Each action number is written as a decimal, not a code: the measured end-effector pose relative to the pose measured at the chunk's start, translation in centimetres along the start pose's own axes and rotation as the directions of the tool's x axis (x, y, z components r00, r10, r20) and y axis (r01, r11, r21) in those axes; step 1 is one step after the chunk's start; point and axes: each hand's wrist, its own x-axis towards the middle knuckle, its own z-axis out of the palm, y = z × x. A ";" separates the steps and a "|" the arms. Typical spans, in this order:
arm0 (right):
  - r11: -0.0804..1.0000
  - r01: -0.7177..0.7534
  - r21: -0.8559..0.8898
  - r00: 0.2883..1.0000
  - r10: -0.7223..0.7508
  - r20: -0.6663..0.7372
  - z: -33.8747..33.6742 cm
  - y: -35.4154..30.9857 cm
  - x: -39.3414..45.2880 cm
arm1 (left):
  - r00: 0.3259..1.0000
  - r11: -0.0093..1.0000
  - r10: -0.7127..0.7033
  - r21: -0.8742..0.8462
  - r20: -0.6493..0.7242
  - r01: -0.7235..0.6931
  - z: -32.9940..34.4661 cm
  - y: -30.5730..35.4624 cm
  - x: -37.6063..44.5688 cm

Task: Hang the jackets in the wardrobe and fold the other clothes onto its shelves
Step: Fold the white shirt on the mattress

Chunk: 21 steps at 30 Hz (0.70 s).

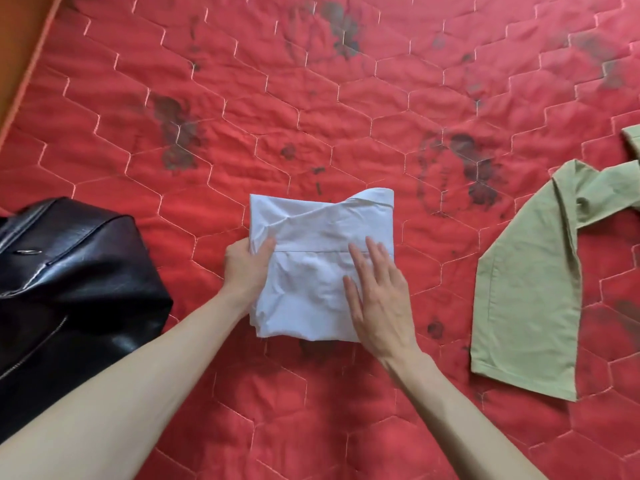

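Note:
A white shirt (311,237), folded into a small rectangle, lies in the middle of the red quilted mattress (311,98). My left hand (246,268) grips the shirt's left edge, thumb on top and fingers under the fabric. Flat on the shirt's right side rests my right hand (377,299), its fingers straight and spread. A black leather jacket (69,278) lies crumpled at the left edge of the view. To the right, a pale green garment (533,296) lies partly folded.
The mattress carries dark floral prints and fills nearly the whole view. An orange strip of bed frame or floor (17,46) shows at the top left corner. The wardrobe is out of view.

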 end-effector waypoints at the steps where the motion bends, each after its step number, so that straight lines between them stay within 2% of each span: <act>1: 0.997 -0.018 -0.080 1.000 0.020 0.024 0.2 0.5 0.5 | 0.999 0.999 0.021 0.044 -0.042 -0.019 -0.1 -0.3 0.2; 5: 0.970 -0.018 -0.244 0.993 0.047 0.112 2.7 1.8 1.9 | 0.967 0.975 0.082 0.219 -0.241 -0.028 0.4 0.6 -1.4; 7: 0.960 0.004 -0.280 0.987 0.041 0.156 4.4 2.0 2.0 | 0.922 0.902 0.231 0.423 -0.311 -0.083 1.5 0.9 -3.1; 8: 0.958 0.000 -0.286 0.986 0.048 0.159 5.0 1.9 2.0 | 0.896 0.842 0.345 0.514 -0.281 -0.163 2.0 0.6 -3.8; 10: 0.958 -0.025 -0.284 0.987 0.069 0.146 5.6 1.7 2.1 | 0.862 0.678 0.493 0.673 -0.117 -0.296 3.0 -0.9 -4.6; 12: 0.960 -0.030 -0.278 0.987 0.073 0.144 5.5 1.7 2.2 | 0.875 0.531 0.483 0.781 0.038 -0.328 3.6 -2.7 -4.9; 14: 0.966 -0.027 -0.256 0.989 0.063 0.131 5.4 1.9 2.2 | 0.905 0.479 0.416 0.823 0.094 -0.306 3.7 -4.0 -4.6; 16: 0.970 -0.034 -0.242 0.992 0.062 0.110 5.4 2.0 2.1 | 0.919 0.471 0.384 0.836 0.094 -0.282 3.5 -4.4 -3.9; 21: 0.972 -0.143 -0.184 0.987 0.155 0.051 5.4 2.5 3.8 | 0.934 0.420 0.325 0.863 0.146 -0.281 2.1 -3.8 -1.7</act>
